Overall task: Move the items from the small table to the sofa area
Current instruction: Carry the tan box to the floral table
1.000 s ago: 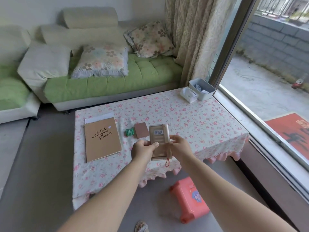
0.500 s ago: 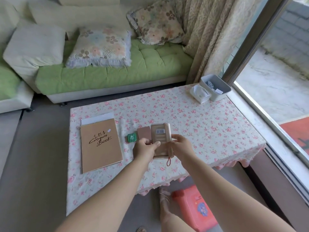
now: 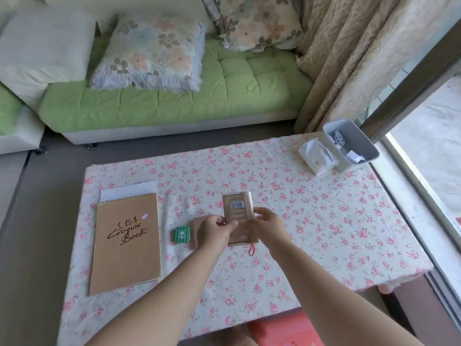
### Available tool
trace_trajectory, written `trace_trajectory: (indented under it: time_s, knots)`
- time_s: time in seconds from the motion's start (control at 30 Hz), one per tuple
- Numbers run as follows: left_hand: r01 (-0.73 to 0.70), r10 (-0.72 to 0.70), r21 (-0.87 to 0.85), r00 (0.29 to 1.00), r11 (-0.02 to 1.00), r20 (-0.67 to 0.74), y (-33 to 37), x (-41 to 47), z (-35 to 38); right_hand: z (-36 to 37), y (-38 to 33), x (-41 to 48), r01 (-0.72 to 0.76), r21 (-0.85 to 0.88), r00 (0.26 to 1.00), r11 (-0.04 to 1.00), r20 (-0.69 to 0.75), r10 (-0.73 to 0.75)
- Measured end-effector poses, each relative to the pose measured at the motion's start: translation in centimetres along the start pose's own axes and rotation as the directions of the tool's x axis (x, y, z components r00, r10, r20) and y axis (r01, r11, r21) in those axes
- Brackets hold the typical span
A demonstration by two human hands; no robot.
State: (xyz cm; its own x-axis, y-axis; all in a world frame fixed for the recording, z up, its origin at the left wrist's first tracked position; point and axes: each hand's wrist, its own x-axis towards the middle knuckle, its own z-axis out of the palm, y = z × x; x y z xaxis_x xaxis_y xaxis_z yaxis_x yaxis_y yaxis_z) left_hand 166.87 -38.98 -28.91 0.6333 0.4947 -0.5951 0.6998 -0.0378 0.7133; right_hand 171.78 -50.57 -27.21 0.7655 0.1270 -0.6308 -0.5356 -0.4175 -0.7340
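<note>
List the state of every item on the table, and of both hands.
Packet: held in both hands, barcode side up, red cord hanging.
Left hand: pinches the packet's left edge.
Right hand: grips the packet's right edge.
Sketchbook: closed, flat on the table.
Green tin: closed, flat.
Brown card: flat, partly hidden by the left hand.
Bin: upright, open, holds small items.
White bag: lying beside the bin.

Both your bare forearms reach in over the desk's (image 3: 324, 221) near edge and converge mid-desk. Your left grip (image 3: 214, 232) curls onto the tan packet (image 3: 237, 208) from its left side; your right grip (image 3: 269, 226) pinches its right edge, fingers bent.
</note>
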Motion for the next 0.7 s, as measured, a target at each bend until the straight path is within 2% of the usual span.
trace_trajectory:
  time_s: [0.2,0.43,0.7]
  knots:
    - [0.052,-0.052,0.062,0.999,0.997,0.001,-0.9,4.2,3.4,-0.5,2.1,5.3,-0.087,-0.033,0.996,0.996,-0.002,0.087]
    - [0.130,-0.130,0.129,0.991,0.983,-0.007,-5.1,9.6,7.3,0.8,6.8,12.2,-0.159,-0.108,0.987,0.981,0.015,0.162]
    - [0.176,-0.175,0.122,0.984,0.977,-0.019,-9.2,15.0,10.7,3.0,11.3,18.2,-0.206,-0.185,0.977,0.961,0.010,0.212]
